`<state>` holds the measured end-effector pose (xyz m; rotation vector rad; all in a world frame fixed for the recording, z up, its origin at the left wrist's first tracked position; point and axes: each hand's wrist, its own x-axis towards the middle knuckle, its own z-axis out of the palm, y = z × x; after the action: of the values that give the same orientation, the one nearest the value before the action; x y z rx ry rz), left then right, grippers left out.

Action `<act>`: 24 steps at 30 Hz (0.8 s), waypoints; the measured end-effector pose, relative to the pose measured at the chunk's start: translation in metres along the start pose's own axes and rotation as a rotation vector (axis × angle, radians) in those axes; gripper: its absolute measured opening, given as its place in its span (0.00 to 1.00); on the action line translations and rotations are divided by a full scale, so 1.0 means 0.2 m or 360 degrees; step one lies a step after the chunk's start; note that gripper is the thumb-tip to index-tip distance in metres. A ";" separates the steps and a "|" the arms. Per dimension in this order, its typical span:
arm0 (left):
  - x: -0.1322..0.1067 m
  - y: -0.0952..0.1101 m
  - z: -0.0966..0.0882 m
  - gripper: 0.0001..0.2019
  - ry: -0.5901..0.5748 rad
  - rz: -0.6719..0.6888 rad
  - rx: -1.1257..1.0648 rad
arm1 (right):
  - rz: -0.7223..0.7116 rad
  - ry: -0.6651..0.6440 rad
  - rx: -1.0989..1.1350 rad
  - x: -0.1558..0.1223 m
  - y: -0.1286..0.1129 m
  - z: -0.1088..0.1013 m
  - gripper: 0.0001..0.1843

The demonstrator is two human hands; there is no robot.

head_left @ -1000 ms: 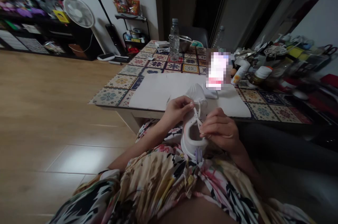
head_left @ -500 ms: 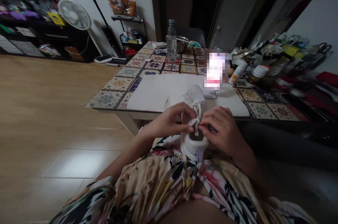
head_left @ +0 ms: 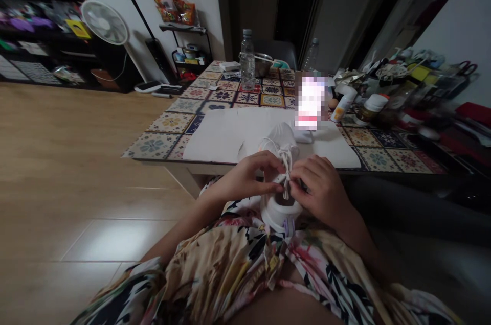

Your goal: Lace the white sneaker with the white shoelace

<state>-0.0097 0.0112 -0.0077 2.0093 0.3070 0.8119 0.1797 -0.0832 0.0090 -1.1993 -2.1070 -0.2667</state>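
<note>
White shoe (head_left: pixel 282 214) sits low over your lap, heel end at 6 o'clock against the floral cloth (head_left: pixel 230 258), open collar facing up; the cloth seems to serve as a rest, leaving both hands free for the laces (head_left: pixel 286 182). Your left hand (head_left: pixel 263 176) comes in at 10 o'clock, thumb and forefinger spread, tips just beside or on the laces; whether they truly pinch, you can't tell from this angle. Your right hand (head_left: pixel 316 182), at 2 o'clock, has its fingers curled, thumb and fingertips apparently closed on a lace where it crosses. Opposite sides, likely so the strands can be worked between you. Shoe's long axis runs 6 to 12, heel towards your body, toe towards the table (head_left: pixel 151 143). Beyond your knuckles, at 12, a white rounded form (head_left: pixel 282 136) shows over the white sheet (head_left: pixel 218 133): the toe or a second shoe, not clear. Sheet probably shields the patterned tabletop. At 1 o'clock a bright screen (head_left: pixel 309 102), blurred, stands turned your way, presumably for easy viewing.
</note>
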 end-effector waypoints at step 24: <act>0.01 0.03 0.03 0.02 -0.0063 0.0090 0.0220 | 0.0153 -0.0243 0.0721 -0.01 0.08 -0.01 0.10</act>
<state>-0.0052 0.0037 -0.0039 2.1688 0.2914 0.8043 0.1949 -0.0760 0.0058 -1.0651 -2.0783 0.3410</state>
